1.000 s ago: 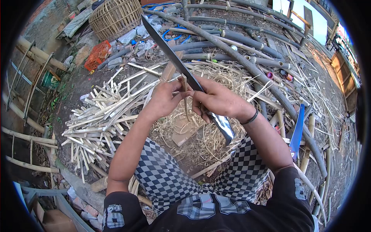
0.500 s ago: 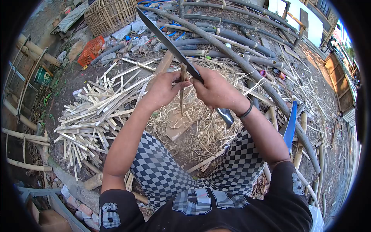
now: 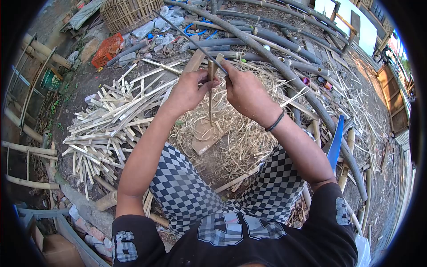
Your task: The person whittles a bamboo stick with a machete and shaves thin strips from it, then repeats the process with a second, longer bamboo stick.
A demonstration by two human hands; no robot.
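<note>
My left hand [image 3: 189,91] is closed round a thin bamboo strip [image 3: 210,95] that stands roughly upright, its lower end pointing at the ground. Just to the right, my right hand [image 3: 249,93] is wrapped round a long dark knife [image 3: 187,36], whose blade reaches to the upper left and is seen nearly edge-on. The blade crosses near the top of the strip; whether they touch I cannot tell. A wooden board [image 3: 193,61] shows behind my left hand. Curled shavings [image 3: 235,138] cover the ground under both hands.
A heap of split bamboo strips [image 3: 106,120] lies at the left. Long bamboo poles [image 3: 307,95] stretch across the back and right, beside a blue saw [image 3: 336,142]. An orange crate [image 3: 107,50] and a woven basket [image 3: 126,15] stand at the upper left.
The knife blade has turned from showing its broad side to nearly edge-on and its tip has dropped slightly. My right hand has rotated with it; my left hand keeps its hold on the strip.
</note>
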